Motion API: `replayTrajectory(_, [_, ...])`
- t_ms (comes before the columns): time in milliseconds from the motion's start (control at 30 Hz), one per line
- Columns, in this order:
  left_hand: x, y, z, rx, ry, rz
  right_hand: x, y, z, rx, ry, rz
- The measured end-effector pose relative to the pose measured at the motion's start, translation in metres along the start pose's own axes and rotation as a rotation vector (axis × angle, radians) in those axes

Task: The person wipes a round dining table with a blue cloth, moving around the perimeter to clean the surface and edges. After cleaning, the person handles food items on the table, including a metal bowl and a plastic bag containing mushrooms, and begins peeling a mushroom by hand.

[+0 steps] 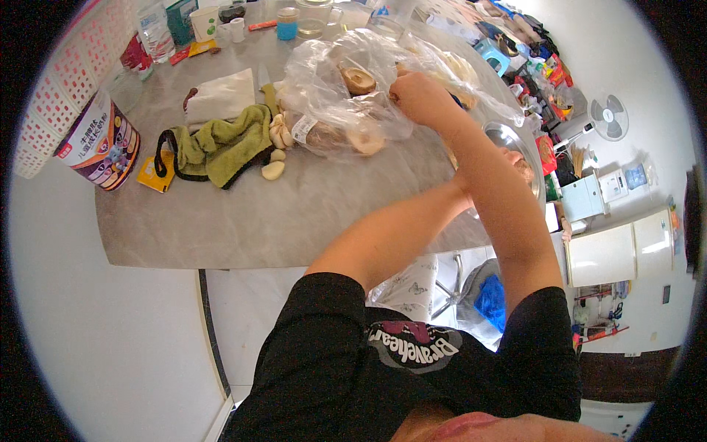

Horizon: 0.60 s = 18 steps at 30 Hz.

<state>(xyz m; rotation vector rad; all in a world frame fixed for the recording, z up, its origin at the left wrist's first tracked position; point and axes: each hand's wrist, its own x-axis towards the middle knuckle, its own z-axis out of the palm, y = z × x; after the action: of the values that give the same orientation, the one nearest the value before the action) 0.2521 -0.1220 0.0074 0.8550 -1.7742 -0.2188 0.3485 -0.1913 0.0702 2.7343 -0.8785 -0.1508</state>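
Observation:
My arms cross over the table, the right forearm above the left. My right hand (420, 99) is curled at the right side of a clear plastic bag (326, 61); its fingertips are partly hidden. Mushrooms, one with a brown cap (358, 80), show in the bag, which has a white label. Beyond my right forearm, fingers of my left hand (515, 159) show over a shiny metal bowl (501, 134); what they touch is hidden. Left of the bag lie a garlic bulb (281, 131), loose cloves (273, 170) and a knife (263, 77).
A green cloth (232, 146) and a folded white cloth (221, 96) lie left of the bag. A printed tub (105, 146) and pink basket (66, 94) stand at the left edge. Cups, a water bottle (156, 33) and a glass mug (314, 19) line the far side.

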Motion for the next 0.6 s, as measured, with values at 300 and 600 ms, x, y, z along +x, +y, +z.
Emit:
replayTrajectory(300, [-0.002,-0.002,0.003,-0.002,0.183,0.101,-0.108,-0.049,-0.035,-0.007,0.526,0.008])
replayTrajectory(600, [-0.005,0.000,-0.012,0.077,0.211,0.100,-0.311,-0.064,0.036,0.490,0.973,0.591])
